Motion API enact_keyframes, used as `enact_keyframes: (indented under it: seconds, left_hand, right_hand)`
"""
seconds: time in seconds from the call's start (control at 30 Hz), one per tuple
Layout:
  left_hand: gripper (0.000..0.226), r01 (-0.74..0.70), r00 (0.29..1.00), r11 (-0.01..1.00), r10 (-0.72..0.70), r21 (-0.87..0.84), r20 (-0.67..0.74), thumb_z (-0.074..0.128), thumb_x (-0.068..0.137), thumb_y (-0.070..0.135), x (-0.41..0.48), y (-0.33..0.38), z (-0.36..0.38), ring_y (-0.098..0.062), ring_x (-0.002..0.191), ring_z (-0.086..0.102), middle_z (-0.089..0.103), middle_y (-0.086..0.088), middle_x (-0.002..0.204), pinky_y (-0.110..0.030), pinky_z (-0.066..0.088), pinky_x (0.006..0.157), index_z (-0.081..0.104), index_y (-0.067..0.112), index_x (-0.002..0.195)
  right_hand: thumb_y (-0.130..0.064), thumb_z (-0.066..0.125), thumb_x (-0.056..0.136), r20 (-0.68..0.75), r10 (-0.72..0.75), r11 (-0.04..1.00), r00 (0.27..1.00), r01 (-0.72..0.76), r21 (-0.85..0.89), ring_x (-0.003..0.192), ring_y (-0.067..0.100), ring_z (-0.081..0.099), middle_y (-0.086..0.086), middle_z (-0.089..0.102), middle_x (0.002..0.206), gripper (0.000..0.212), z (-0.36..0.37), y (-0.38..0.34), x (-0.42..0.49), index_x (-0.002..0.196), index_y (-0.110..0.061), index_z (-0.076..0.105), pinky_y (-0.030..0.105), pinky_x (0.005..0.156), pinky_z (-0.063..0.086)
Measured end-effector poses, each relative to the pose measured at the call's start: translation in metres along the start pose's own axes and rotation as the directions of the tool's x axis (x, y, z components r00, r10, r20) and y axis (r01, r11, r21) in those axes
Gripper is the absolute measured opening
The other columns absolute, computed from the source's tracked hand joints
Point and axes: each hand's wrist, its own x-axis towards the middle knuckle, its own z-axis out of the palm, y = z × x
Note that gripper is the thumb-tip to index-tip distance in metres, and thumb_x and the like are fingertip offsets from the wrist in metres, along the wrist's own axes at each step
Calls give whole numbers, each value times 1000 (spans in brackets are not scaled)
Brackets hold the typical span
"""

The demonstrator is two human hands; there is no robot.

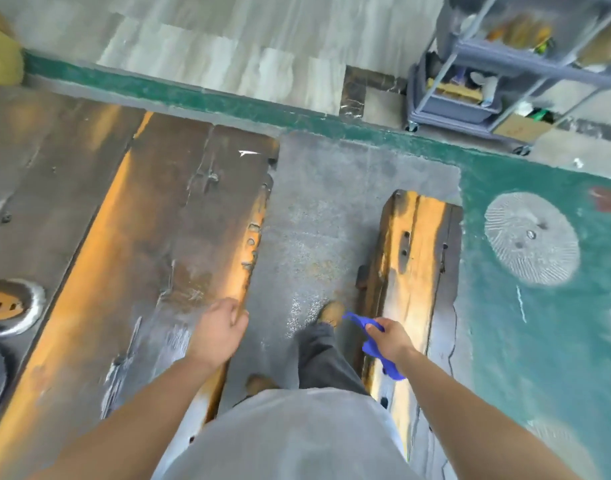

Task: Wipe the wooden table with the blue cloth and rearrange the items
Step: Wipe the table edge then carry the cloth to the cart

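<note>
Fingers [375, 327] of the right hand [388, 339] are being closed around the blue cloth [373, 348], carried beside the bench; left hand [217, 329], loosely curled, is hanging empty over the wooden table [124, 237] edge, wiping not yet begun

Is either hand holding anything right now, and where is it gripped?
The right hand grips the crumpled blue cloth around its middle, ends hanging free. The left hand holds nothing.

Cart [525, 60] shelf contents blurred
</note>
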Motion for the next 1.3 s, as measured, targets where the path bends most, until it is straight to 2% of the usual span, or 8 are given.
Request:
enact_keyframes:
  seconds: [0.2, 0.3, 0.6, 0.73, 0.93, 1.17, 1.23, 1.3]
  left_hand:
    - [27, -46, 974, 996, 27, 80, 226, 55, 102, 33, 75, 94, 22, -31, 108, 66, 72, -9, 111, -34, 48, 92, 70, 15, 114]
    - [24, -12, 956, 995, -18, 101, 292, 55, 102, 35, 109, 135, 29, -30, 104, 67, 75, -9, 106, -32, 47, 88, 71, 18, 105]
    - [38, 162, 951, 962, -212, 221, 225, 55, 100, 36, 201, 203, 20, -25, 78, 66, 69, -1, 77, -34, 45, 73, 60, 14, 70]
    - [35, 209, 945, 938, -267, 275, 191, 56, 101, 39, 238, 215, 6, -22, 78, 60, 65, -2, 82, -32, 41, 73, 59, 18, 75]
    - [36, 220, 915, 892, -329, 394, 235, 56, 103, 29, 321, 236, -11, -31, 93, 65, 69, -13, 92, -31, 41, 74, 58, 17, 68]
    - [34, 111, 928, 870, -264, 481, 262, 54, 105, 27, 465, 300, -44, -36, 105, 65, 71, -17, 113, -30, 44, 81, 71, 0, 114]
    - [31, 53, 921, 870, -232, 491, 312, 45, 107, 26, 506, 341, -54, -30, 110, 64, 59, -4, 92, -27, 40, 80, 69, 13, 93]
    - [40, 76, 917, 890, -239, 450, 319, 47, 106, 22, 546, 395, -55, -22, 86, 62, 44, 1, 73, -28, 37, 73, 50, 20, 67]
  right_hand:
    - [-26, 53, 105, -3, 196, 977, 981, -195, -89, 60, 12, 53, 3, 63, 78, 20, -69, 41, 40, 98, -15, 68, 22, 54, 38]
    - [-28, 50, 105, 14, 255, 954, 967, -249, -168, 61, 11, 50, -2, 56, 72, 22, -103, 43, 68, 93, -14, 63, 24, 55, 36]
    - [-26, 50, 104, 61, 172, 985, 983, -171, -20, 60, 15, 52, -1, 60, 67, 29, -194, -46, 158, 77, -19, 60, 27, 58, 38]
    - [-27, 52, 104, 93, 45, 991, 995, -56, 122, 71, 22, 57, 4, 64, 79, 25, -225, -117, 195, 85, -20, 66, 28, 70, 40]
    - [-25, 55, 104, 79, -117, 972, 990, 98, 215, 64, 18, 49, 1, 55, 70, 31, -270, -223, 266, 74, -18, 57, 28, 59, 38]
    - [-29, 55, 104, 9, -30, 969, 1000, 27, 244, 78, 20, 56, 0, 62, 82, 18, -341, -293, 349, 94, -21, 68, 27, 67, 41]
    - [-29, 55, 104, -20, 37, 966, 999, -31, 257, 76, 20, 57, 1, 63, 82, 21, -364, -295, 365, 87, -23, 66, 26, 70, 40]
    - [-27, 55, 103, -57, 116, 957, 992, -96, 275, 65, 15, 54, -1, 60, 74, 28, -385, -291, 379, 75, -25, 58, 26, 62, 39]
